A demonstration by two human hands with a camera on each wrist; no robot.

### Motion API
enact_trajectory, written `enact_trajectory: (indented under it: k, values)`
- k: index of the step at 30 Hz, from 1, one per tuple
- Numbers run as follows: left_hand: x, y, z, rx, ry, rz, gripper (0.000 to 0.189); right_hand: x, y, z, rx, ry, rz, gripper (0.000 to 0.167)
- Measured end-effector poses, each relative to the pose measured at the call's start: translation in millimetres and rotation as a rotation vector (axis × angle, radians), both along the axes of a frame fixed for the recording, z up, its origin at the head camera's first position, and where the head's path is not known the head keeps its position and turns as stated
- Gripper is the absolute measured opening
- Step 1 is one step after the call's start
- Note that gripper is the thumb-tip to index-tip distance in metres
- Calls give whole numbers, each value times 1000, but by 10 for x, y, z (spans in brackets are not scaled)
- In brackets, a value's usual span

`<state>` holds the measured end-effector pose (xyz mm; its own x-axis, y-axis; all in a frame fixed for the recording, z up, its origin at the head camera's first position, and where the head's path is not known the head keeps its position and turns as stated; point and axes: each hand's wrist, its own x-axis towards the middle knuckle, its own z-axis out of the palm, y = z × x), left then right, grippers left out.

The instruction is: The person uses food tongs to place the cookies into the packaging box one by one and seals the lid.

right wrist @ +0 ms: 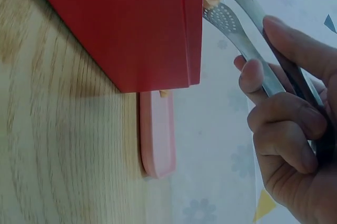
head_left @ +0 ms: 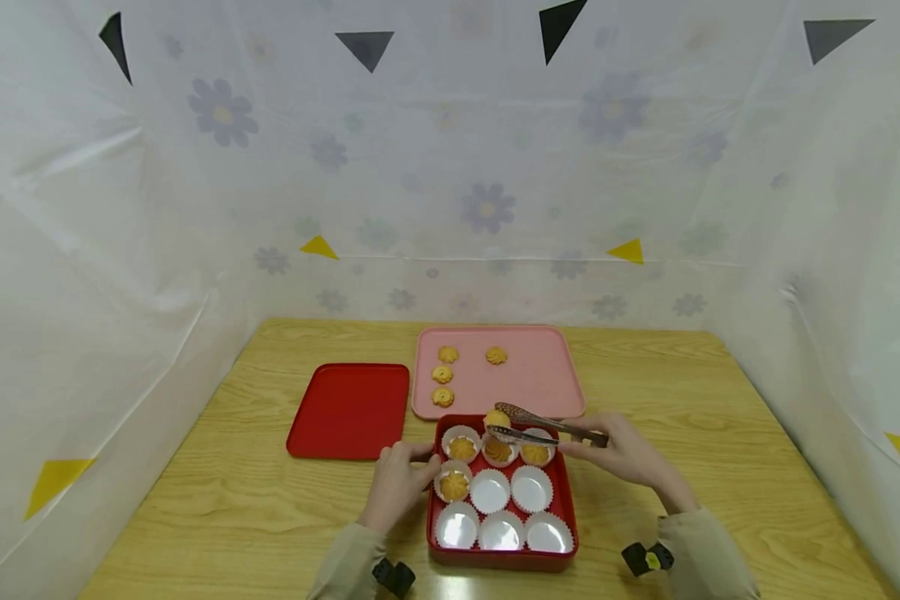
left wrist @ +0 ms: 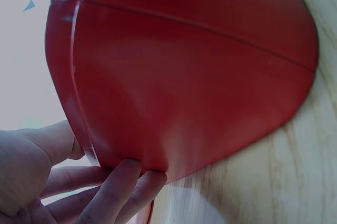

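Note:
My right hand [head_left: 621, 450] grips metal tongs [head_left: 581, 432] with perforated tips. Between the tips is a golden swirled cookie [head_left: 497, 418], raised over the back row of a red box [head_left: 506, 560]. White paper cups [head_left: 490, 492] fill the box in rows; the three back cups and the left middle-row cup hold cookies [head_left: 455, 486], while other cups are bare. My left hand [head_left: 401, 485] holds the box's left side, thumb by the rim and fingers against the outer wall [left wrist: 174, 98]. The right wrist view shows the tongs' handles [right wrist: 292, 71] between thumb and fingers.
Behind the box lies a pink tray [head_left: 536, 375] with several cookies, most in a column at its left [head_left: 442, 375]. A flat red tray [head_left: 352, 412] lies to the left. Both trays are on a wooden table [head_left: 232, 500], with a patterned white curtain [head_left: 435, 167] around it.

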<state>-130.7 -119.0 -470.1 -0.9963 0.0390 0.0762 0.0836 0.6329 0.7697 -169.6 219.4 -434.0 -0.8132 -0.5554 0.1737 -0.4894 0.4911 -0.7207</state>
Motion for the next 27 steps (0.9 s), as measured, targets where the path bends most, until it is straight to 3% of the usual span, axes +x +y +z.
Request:
enact_trajectory:
  k: [9,27]
  values:
    - [1,-4,11,8,5,-5,30,78,53,20,30,-1,115,25]
    - [8,4,17,1,-18,-2,30,144,-1,79,103,-100,211,35]
